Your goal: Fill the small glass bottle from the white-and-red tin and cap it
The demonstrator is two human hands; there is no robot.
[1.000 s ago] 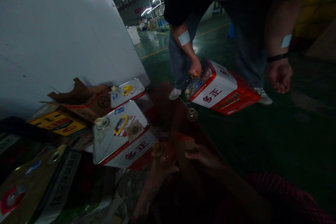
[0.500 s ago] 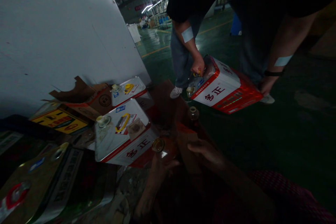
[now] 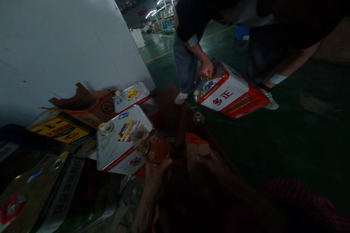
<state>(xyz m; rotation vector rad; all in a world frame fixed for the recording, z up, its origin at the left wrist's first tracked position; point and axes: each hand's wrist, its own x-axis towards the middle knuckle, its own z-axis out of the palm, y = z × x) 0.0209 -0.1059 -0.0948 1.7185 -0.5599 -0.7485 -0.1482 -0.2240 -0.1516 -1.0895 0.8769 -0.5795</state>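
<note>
Your L hand [image 3: 155, 173] has the amber bottle [image 3: 158, 151]: fingers curled under and round the body, thumb on its R side. Bottle's tipped, mouth toward L, in front of the near white-and-red tin [image 3: 115, 149]; can't tell if they touch. Contents vs. glass colour: can't tell either.

R hand [image 3: 216, 164] is at the cardboard piece [image 3: 197, 153], thumb against its edge. Other R fingers lost in the dark, so can't tell if they're closed on it.

To do this well: carry the wt. on your L palm, not on the thumb; glass is prob. slick. Bring the mouth more upright, in case there's liq. inside & no cap. Give the tin's rim a bit of clearance, as a knock could chip glass. W/ the R hand, hold the cardboard off the bottle so it doesn't snag.

Watch the small bottle [image 3: 198, 119] too, standing just beyond the cardboard, & the co-worker's tin [image 3: 232, 96], tilted above the floor w/ 1 co-worker's hand [image 3: 207, 69] on its handle. Light's poor, so go slow.
</note>
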